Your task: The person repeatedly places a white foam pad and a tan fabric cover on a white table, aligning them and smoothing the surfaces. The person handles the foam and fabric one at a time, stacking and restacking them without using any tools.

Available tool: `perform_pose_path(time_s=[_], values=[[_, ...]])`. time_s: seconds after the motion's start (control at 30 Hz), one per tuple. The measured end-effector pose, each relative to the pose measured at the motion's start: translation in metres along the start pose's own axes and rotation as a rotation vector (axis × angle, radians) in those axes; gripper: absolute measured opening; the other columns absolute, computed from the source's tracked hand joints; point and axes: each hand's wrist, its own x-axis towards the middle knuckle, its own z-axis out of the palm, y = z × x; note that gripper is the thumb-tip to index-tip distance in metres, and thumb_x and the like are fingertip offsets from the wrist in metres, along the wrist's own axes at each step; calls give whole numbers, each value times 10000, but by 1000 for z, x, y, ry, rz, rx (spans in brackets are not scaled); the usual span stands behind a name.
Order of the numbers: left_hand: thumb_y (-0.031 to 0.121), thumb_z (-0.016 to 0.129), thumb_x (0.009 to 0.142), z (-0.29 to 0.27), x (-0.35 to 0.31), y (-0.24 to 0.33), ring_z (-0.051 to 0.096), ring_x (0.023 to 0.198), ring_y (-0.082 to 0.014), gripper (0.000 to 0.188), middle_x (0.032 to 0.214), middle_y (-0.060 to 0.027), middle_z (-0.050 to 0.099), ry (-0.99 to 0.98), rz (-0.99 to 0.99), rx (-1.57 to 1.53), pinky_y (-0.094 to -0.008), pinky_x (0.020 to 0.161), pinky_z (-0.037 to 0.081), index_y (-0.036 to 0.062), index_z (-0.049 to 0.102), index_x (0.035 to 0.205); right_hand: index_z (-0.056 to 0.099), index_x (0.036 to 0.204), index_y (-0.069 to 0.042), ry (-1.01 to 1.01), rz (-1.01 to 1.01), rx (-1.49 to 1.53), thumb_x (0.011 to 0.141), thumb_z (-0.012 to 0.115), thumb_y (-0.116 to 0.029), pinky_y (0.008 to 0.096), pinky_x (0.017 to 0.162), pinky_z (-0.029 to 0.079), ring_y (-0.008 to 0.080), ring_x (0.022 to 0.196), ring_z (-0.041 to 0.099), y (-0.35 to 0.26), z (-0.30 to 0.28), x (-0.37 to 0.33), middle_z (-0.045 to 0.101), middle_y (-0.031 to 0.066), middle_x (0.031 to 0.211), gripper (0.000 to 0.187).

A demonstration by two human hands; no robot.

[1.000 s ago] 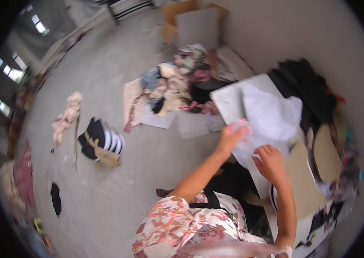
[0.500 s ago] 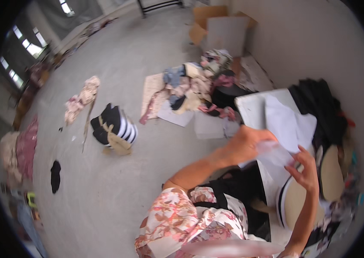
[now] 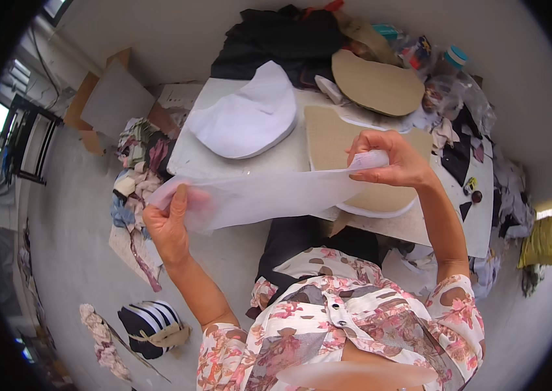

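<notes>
A thin, translucent white sheet of fabric is stretched between my two hands above the near edge of the white table. My left hand pinches one end of it, thumb on top, and some fingers show through the cloth. At the other end, my right hand grips a folded corner between thumb and fingers. Under my right hand lies a tan curved cardboard piece with white layers showing beneath its edge. Beyond the sheet rests a stack of white curved cut pieces.
Black fabric is heaped at the table's back. Another tan cardboard shape lies near plastic bags and a blue-capped bottle. Fabric scraps cover the floor at left, near an open carton. A tied black-and-white bundle sits lower left.
My view and body have turned right to face the table. My hands have moved apart, and the white sheet, bunched between them before, is now spread out.
</notes>
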Motion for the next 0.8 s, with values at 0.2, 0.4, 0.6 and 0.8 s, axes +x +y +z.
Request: perform_pose_path(time_s=[0.2, 0.4, 0.6, 0.8], values=[[174, 676, 884, 24, 4, 3, 551, 484, -110, 194, 628, -51, 620, -183, -35, -349, -243, 469, 464, -3, 597, 863, 552, 805, -68, 224, -182, 513, 709, 786, -107, 231, 670, 461, 107, 731, 591, 0, -1, -62, 620, 32, 799, 255], [164, 665, 892, 87, 15, -30, 579, 574, -100, 170, 724, -51, 638, -150, -232, -291, -235, 500, 472, -3, 630, 895, 568, 901, -28, 546, -187, 398, 751, 740, -20, 227, 716, 491, 95, 765, 604, 15, -19, -111, 620, 34, 832, 229], [160, 660, 895, 147, 31, -87, 593, 615, -96, 162, 747, -42, 650, -248, -334, -348, -226, 544, 475, 1, 641, 917, 554, 968, -23, 788, -59, 301, 767, 730, -45, 220, 705, 485, 83, 780, 587, 47, -41, -118, 599, 14, 848, 268], [166, 668, 888, 173, 49, -114, 544, 591, -64, 153, 706, -8, 633, -341, -399, -201, -199, 511, 380, 14, 652, 894, 565, 1015, -29, 853, 87, 253, 804, 715, -85, 207, 706, 458, 70, 773, 573, 85, -54, -118, 614, -1, 859, 265]])
